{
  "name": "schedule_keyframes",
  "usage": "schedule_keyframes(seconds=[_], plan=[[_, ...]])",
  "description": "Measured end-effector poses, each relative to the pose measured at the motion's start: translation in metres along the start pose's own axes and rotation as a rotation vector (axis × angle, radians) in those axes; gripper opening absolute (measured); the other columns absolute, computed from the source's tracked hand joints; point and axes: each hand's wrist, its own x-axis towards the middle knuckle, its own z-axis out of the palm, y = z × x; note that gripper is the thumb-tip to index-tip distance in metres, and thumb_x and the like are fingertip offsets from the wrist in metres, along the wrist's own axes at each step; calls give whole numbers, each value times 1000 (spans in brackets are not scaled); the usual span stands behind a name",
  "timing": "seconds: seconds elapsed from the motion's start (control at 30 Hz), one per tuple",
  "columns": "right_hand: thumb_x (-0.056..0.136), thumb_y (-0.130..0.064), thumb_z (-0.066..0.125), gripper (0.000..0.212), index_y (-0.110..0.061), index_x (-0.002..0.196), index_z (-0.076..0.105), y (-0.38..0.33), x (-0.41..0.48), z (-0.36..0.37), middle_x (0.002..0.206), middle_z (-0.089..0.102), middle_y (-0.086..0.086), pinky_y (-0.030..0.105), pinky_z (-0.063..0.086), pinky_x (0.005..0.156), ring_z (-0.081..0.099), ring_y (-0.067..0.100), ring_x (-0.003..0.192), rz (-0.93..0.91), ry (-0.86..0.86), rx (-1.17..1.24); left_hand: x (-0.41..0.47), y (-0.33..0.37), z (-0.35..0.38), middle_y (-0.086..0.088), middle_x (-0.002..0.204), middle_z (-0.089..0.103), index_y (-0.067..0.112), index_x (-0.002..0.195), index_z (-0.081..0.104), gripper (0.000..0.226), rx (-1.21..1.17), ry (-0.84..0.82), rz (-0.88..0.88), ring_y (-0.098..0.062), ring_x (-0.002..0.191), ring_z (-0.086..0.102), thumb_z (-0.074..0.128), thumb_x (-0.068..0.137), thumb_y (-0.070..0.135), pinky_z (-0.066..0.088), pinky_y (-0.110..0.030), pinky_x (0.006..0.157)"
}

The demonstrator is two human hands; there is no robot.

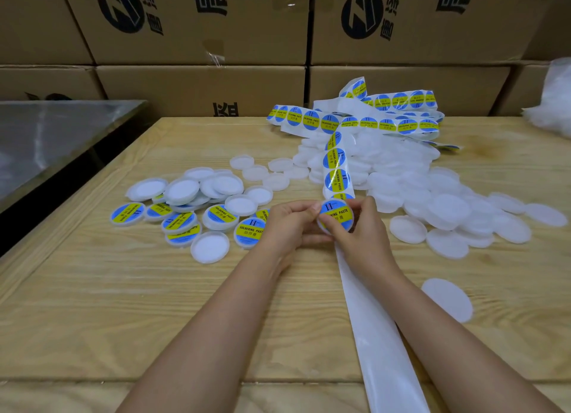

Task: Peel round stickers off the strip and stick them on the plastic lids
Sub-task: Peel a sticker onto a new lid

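Left hand (289,224), right hand (358,239) grip one stickered lid (336,215); one strip (335,179).

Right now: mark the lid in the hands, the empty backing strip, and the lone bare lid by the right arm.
held lid (336,215): head view, centre of its stickered face.
empty backing strip (375,335): head view, bare middle stretch.
lone bare lid (447,299): head view, its centre.

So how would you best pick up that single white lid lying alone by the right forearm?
Probably by its rim, pinched at opposite edges from above. The lone lid lies flat on the wooden table, so only the edge offers a hold. The right forearm and bare backing strip lie to its left, so its right side looks freest.
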Motion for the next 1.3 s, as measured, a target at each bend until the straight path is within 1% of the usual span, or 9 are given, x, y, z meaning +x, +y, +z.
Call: schedule_keyframes(seconds=[0.13, 0.27, 0.47, 0.63, 0.77, 0.93, 1.07, 1.2, 1.3], plan=[[80, -28, 72, 25, -26, 93, 51, 0, 0, -3, 84, 63, -11, 14, 44, 60, 58, -1, 72, -47, -30, 56, 1, 1, 0, -11, 69, 71, 5, 82, 68, 21, 39, 56, 13, -24, 60, 69, 51, 94, 7, 56, -30, 51], [88, -20, 63, 17, -32, 80, 54, 1, 2, -7, 72, 63, -8, 17, 40, 48, 53, 1, 53, -48, -8, 115, 2, 1, 1, -10, 67, 70, 5, 85, 66, 21, 95, 68, 26, -22, 56, 68, 49, 96, 9, 55, -28, 48], [93, -20, 56, 19, -13, 76, 56, 3, 3, -9, 47, 55, -15, 13, 33, 41, 47, 1, 40, -26, 47, 160, 0, -2, 3, -13, 73, 68, 7, 87, 66, 20, 160, 63, 62, -22, 54, 67, 49, 96, 9, 54, -25, 46], [92, -24, 58, 24, -13, 72, 52, 1, 2, -8, 48, 55, -12, 21, 32, 32, 40, 6, 34, 15, 79, 187, -1, -4, 4, -7, 67, 70, 7, 86, 67, 18, 175, 63, 103, -22, 53, 67, 51, 95, 7, 53, -25, 46], [79, -35, 72, 29, -23, 72, 47, -2, 1, -5, 68, 62, -4, 29, 41, 46, 56, 10, 55, 34, 84, 95, -1, -5, 4, -6, 65, 70, 5, 85, 67, 17, 167, 44, 93, -22, 54, 67, 54, 94, 8, 54, -26, 48], [65, -42, 81, 50, -21, 91, 44, -6, -2, -1, 85, 63, -11, 21, 47, 64, 61, 3, 78, 5, 20, -25, 0, -3, 4, -10, 66, 70, 3, 81, 68, 21, 74, 62, 44, -20, 58, 68, 52, 94, 7, 56, -32, 52], [62, -42, 84, 62, -26, 102, 40, -6, -2, -1, 86, 62, -15, 12, 44, 61, 61, -3, 78, -9, -31, -17, 2, -2, 1, -17, 81, 70, 5, 86, 69, 18, 58, 87, 23, -25, 70, 69, 54, 93, 9, 58, -33, 57], [57, -39, 87, 74, -25, 114, 42, -5, -2, -1, 91, 66, -14, 8, 44, 64, 62, -6, 79, -5, -100, 80, 4, -3, 2, -16, 86, 69, 6, 91, 69, 18, 63, 120, 36, -26, 76, 67, 53, 95, 13, 58, -30, 58], [67, -43, 79, 73, -27, 125, 37, -3, -1, -1, 83, 65, -9, 3, 38, 62, 57, -9, 68, -12, -54, 110, 4, -3, 2, -16, 85, 67, 10, 88, 68, 17, 117, 198, 131, -26, 76, 65, 53, 95, 13, 58, -33, 61]])
